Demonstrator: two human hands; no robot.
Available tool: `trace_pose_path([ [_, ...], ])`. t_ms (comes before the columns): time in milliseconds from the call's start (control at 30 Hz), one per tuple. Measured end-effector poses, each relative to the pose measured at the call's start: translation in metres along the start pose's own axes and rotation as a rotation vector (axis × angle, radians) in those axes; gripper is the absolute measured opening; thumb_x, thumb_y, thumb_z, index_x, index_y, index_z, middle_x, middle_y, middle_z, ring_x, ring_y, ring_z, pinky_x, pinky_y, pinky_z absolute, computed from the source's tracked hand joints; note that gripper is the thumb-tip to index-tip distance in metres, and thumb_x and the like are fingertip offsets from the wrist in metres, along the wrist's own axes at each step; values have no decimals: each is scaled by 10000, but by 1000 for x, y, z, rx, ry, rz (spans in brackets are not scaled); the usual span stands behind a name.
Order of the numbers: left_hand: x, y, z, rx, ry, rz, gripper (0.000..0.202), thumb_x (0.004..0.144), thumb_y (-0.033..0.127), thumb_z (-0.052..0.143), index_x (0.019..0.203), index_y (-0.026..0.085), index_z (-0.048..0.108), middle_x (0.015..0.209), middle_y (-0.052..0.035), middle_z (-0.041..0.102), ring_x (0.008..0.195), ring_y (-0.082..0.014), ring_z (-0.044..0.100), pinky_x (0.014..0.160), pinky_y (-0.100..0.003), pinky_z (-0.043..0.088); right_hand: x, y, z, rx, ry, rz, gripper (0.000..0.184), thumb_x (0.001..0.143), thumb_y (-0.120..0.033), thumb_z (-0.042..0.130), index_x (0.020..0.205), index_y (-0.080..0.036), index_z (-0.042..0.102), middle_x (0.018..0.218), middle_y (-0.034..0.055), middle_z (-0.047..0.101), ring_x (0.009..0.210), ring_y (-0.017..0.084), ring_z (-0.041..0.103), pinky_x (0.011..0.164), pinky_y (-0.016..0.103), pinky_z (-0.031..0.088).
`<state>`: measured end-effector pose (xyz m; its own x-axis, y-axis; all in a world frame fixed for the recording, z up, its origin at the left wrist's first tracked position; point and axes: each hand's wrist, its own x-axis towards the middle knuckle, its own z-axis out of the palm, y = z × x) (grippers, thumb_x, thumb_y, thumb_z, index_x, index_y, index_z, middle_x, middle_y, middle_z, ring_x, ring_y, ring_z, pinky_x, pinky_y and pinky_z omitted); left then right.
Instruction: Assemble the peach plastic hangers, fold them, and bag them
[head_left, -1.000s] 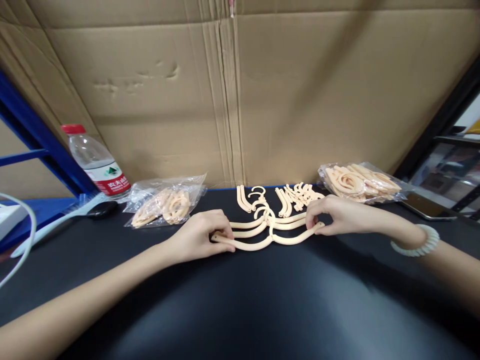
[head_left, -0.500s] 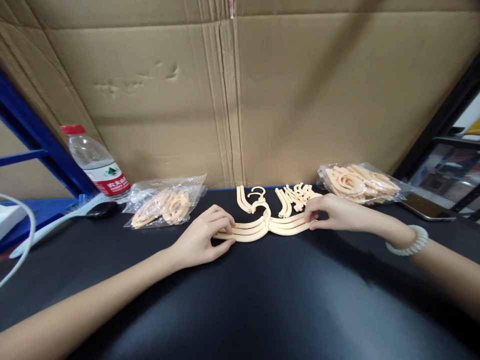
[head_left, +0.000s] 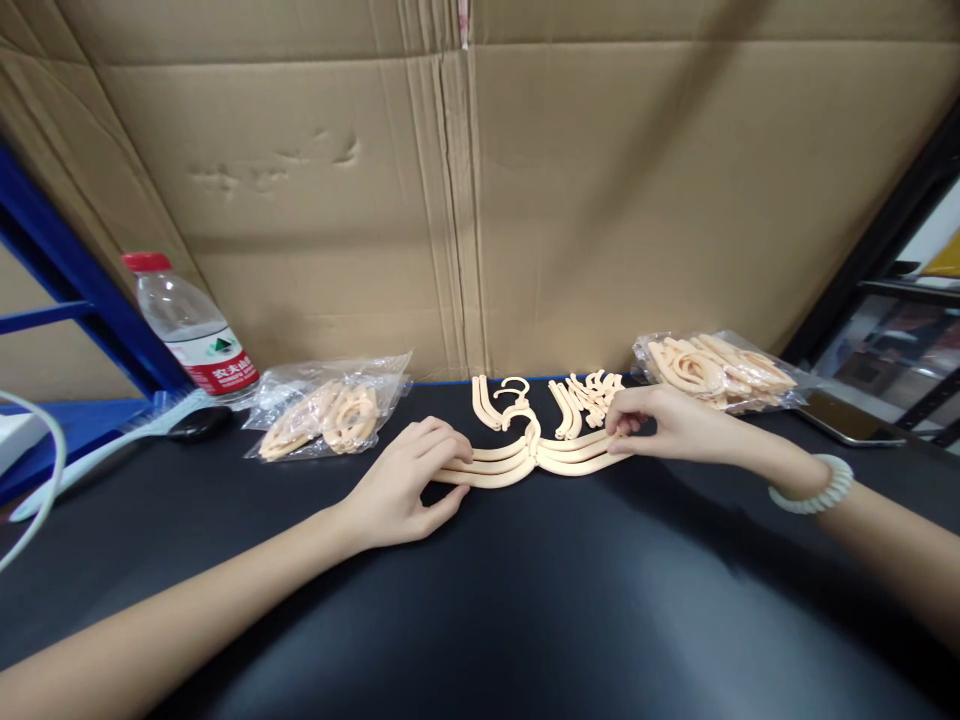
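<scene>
A left hand (head_left: 412, 482) and a right hand (head_left: 658, 424) are holding a row of cream hangers (head_left: 501, 466) just below the middle of the frame.
From where I'm standing, the left hand is spanning the left ends between thumb and fingers, and the right is pinching the other ends with its fingertips; the hangers are lying side by side on the black table (head_left: 480, 610). Loose pieces (head_left: 596, 395) are lying above them, right of centre. A clear bag (head_left: 349, 415) is sitting left of centre near a bottle (head_left: 219, 352), another bag (head_left: 709, 368) at right beside a phone (head_left: 855, 418).
</scene>
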<state>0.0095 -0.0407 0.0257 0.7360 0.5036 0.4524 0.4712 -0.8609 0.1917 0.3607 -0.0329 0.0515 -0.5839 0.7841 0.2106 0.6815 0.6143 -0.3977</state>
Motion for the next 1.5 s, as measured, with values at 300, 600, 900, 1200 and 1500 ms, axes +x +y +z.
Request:
trace_pose_path([
  [300,-1,-3,3,21,73,-28,112,837,150,536,933,204,551,978,-78,652,923,-235,548,830,-378,417,1,3,-1,-81,468,290,462,873,-582,481,645,-198,601,556,36,605,516,169,520,502,300,359],
  [600,-1,-5,5,23,135,-95,104,862,160,510,934,198,576,951,-81,645,902,-227,561,810,-365,433,3,4,7,-64,465,299,410,866,-512,495,630,-194,602,546,27,584,506,169,513,485,294,351],
  [900,-2,-4,4,43,134,-92,94,877,160,491,917,198,567,936,-77,643,885,-223,571,794,-361,440,3,4,9,-24,486,321,377,857,-462,507,604,-192,582,534,16,567,499,162,502,490,290,333],
  [1200,-2,-4,4,29,146,-91,99,866,129,492,892,202,555,924,-71,639,884,-223,569,790,-356,438,2,1,7,-30,541,360,327,836,-411,519,586,-204,560,512,9,570,471,158,500,481,289,336],
  [1500,5,-9,0,-78,157,-245,136,843,187,491,957,185,565,968,-76,627,917,-223,584,827,-373,477,7,7,8,44,480,278,301,843,-408,508,687,-173,616,610,39,631,535,164,553,500,275,402],
])
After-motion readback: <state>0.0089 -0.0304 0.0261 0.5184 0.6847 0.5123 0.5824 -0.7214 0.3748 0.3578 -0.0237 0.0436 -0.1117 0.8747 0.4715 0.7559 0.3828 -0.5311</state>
